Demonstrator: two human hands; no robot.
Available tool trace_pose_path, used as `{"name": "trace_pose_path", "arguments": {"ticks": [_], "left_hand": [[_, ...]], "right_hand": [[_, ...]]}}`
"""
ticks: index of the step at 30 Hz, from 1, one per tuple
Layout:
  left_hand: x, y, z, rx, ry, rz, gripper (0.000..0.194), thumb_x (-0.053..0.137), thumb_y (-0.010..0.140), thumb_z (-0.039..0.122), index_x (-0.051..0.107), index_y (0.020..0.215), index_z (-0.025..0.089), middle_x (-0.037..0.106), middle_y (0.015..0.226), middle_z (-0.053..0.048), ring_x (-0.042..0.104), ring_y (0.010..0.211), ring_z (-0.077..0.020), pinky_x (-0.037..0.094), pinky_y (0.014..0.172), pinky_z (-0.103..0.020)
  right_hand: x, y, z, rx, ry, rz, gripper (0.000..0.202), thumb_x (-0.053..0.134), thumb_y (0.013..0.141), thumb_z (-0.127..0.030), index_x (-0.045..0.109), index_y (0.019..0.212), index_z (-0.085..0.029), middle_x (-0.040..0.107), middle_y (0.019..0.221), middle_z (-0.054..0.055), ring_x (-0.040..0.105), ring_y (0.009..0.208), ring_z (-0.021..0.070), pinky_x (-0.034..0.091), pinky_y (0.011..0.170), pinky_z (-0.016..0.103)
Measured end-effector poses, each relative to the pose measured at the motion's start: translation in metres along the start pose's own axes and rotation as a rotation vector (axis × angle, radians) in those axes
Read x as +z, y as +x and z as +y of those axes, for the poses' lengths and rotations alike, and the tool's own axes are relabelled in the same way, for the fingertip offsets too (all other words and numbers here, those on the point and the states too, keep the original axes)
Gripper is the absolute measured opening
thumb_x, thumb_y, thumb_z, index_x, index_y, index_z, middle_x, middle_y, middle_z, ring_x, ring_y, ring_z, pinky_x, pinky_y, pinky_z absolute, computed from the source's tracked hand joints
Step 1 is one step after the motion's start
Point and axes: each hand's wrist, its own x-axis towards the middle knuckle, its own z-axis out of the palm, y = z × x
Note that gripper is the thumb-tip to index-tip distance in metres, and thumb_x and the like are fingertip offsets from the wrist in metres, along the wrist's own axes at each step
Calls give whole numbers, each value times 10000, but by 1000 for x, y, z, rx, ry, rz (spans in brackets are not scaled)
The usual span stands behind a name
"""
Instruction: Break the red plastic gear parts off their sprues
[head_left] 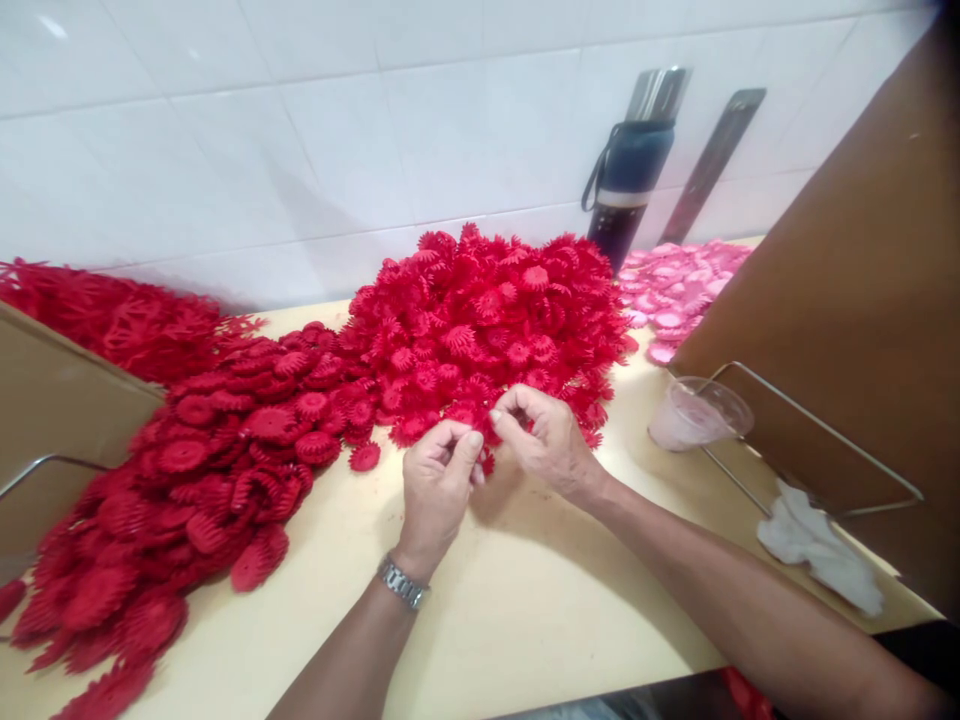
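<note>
My left hand (442, 475), with a metal watch (403, 582) on its wrist, has thumb and fingers pinched together. A small red flower piece (488, 462) shows beside its fingertips and appears held there, mostly hidden. Close by on the right, my right hand (547, 440) is also closed in a pinch, its fingertips near the left ones. What that pinch holds is too small to make out. Just behind both hands rises a big heap of red frilled flowers (487, 310). More red toothed discs (225, 450) lie piled to the left.
Brown boards stand at the left (67, 430) and right (832, 300), with wire frames by them. At the right are a plastic cup (697, 412) and a crumpled white tissue (821, 550). A dark blue flask (637, 165) stands near pink pieces (679, 285) by the tiled wall.
</note>
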Motion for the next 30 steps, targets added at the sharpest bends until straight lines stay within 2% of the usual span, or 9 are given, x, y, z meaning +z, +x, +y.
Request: {"name": "trace_pose_path", "arguments": {"ticks": [4, 9, 11, 15, 20, 25, 28, 30], "left_hand": [[1, -3, 5, 54, -24, 36, 160, 591, 780, 290, 546, 684, 169, 527, 510, 41, 483, 454, -76, 383, 449, -182], [2, 4, 7, -62, -128, -6, 158, 594, 766, 294, 541, 695, 163, 532, 480, 40, 486, 427, -82, 386, 432, -189], [2, 7, 7, -83, -149, 15, 169, 618, 739, 303, 538, 689, 163, 533, 477, 42, 480, 409, -79, 371, 412, -183], [1, 8, 5, -118, -130, 31, 235, 625, 732, 350, 493, 650, 175, 508, 455, 56, 445, 380, -63, 314, 379, -163], [-1, 8, -2, -101, -89, 27, 304, 584, 783, 377, 442, 605, 176, 440, 444, 73, 384, 389, -46, 297, 400, -158], [0, 8, -5, -113, -122, 51, 380, 626, 750, 389, 400, 543, 163, 373, 454, 76, 330, 402, -39, 259, 394, -170], [3, 6, -3, -141, -176, 16, 363, 604, 762, 414, 435, 563, 161, 396, 484, 66, 340, 414, -42, 253, 387, -173], [4, 5, -2, -162, -216, -30, 335, 567, 784, 430, 468, 606, 165, 433, 508, 56, 371, 417, -50, 253, 380, -176]], "right_hand": [[-13, 10, 13, 71, -140, 205, 166, 444, 806, -246, 464, 651, -189, 450, 555, -33, 411, 499, 103, 332, 501, 225], [-24, 14, 20, -73, -690, 95, 136, 471, 806, -197, 559, 704, -182, 550, 709, 31, 495, 631, 148, 338, 568, 252], [-24, 12, 20, -111, -786, 101, 151, 475, 819, -211, 581, 716, -178, 560, 748, 49, 513, 675, 161, 350, 590, 259], [-22, 11, 16, -174, -582, 87, 175, 462, 851, -222, 587, 739, -173, 549, 744, 31, 501, 641, 131, 369, 595, 241], [-17, 7, 0, -193, -193, -26, 197, 478, 851, -211, 556, 676, -164, 496, 651, -3, 469, 603, 110, 369, 591, 236], [-7, 0, -8, -61, 95, -248, 144, 588, 789, -270, 551, 701, -163, 532, 650, -17, 469, 578, 95, 368, 534, 211], [-4, -1, -9, 37, 219, -350, 123, 599, 766, -238, 533, 698, -158, 545, 621, -25, 477, 546, 88, 367, 508, 199], [-4, -1, -8, 47, 248, -374, 111, 565, 775, -214, 521, 691, -157, 538, 603, -25, 484, 542, 90, 376, 517, 203]]}}
